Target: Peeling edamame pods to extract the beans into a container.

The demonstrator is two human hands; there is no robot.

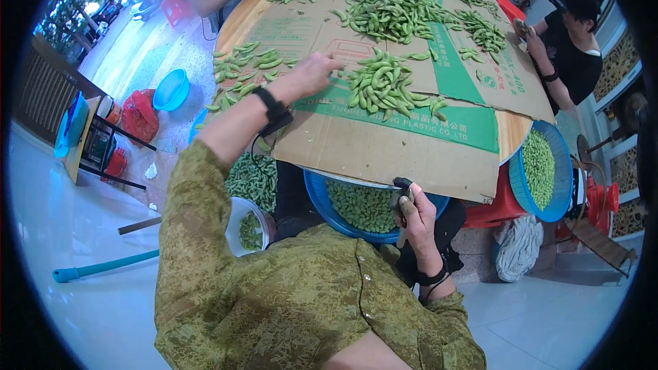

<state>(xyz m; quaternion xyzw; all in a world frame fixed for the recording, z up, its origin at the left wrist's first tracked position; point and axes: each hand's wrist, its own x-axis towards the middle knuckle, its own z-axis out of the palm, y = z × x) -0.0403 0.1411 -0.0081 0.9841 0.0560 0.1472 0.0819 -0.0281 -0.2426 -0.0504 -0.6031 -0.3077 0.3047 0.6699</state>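
Note:
My left hand (312,74) reaches over the cardboard (343,144) on the round table, fingers drawn together, just left of a small heap of green soybean pods (384,82). What its fingertips hold, if anything, is hidden. More pods (257,62) lie scattered on its far left side. At the table's front edge, my right hand (415,218) is closed, with dark coverings on some fingertips; I cannot make out anything in it. Below it, a blue basin (321,195) in front of me contains shelled green beans (363,207).
A larger pod pile (391,10) lies farther back. Two people (576,34) work at the table's far sides. A blue basket (565,171) of beans sits at the right, and a white bucket (236,233) stands by my left. A teal pole (103,270) lies at the left.

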